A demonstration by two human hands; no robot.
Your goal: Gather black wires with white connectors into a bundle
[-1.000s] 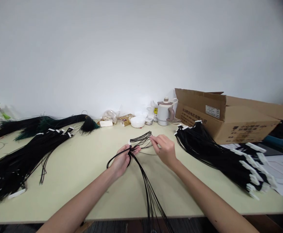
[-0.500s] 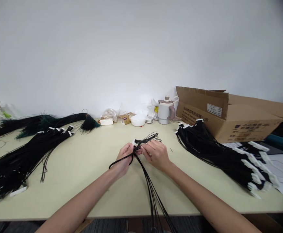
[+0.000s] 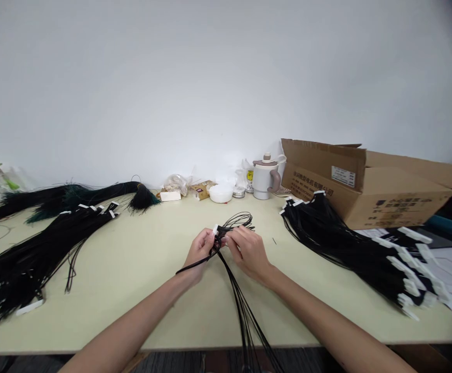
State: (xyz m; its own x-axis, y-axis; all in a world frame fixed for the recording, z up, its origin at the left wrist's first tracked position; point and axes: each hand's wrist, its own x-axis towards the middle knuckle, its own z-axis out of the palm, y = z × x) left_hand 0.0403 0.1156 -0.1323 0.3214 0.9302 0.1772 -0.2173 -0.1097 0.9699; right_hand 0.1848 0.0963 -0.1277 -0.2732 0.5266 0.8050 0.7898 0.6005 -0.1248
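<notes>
Between my two hands, over the middle of the table, is a bundle of thin black wires (image 3: 235, 290) with a small white connector (image 3: 215, 228) at its upper end. My left hand (image 3: 198, 254) is closed on the bundle just below the connector, and a dark loop of wire lies across its wrist. Pinched fingers of my right hand (image 3: 249, 248) meet the wires beside the left fingertips. Looped wire ends (image 3: 243, 220) stick out beyond the right fingers. The bundle's other end hangs down over the table's front edge. What exactly the right fingertips grip is partly hidden.
Black wire bundles with white connectors lie at the left (image 3: 50, 243) and right (image 3: 346, 248). Dark green and black wires (image 3: 74, 199) lie behind the left ones. A cardboard box (image 3: 396, 202), a lidded mug (image 3: 262, 181) and a white bowl (image 3: 221, 194) stand toward the wall.
Both hands stay at nearly the same place, with the fingers shifting slightly on the wires. The looped wire ends have spread a little and the loop at the left wrist has moved slightly.
</notes>
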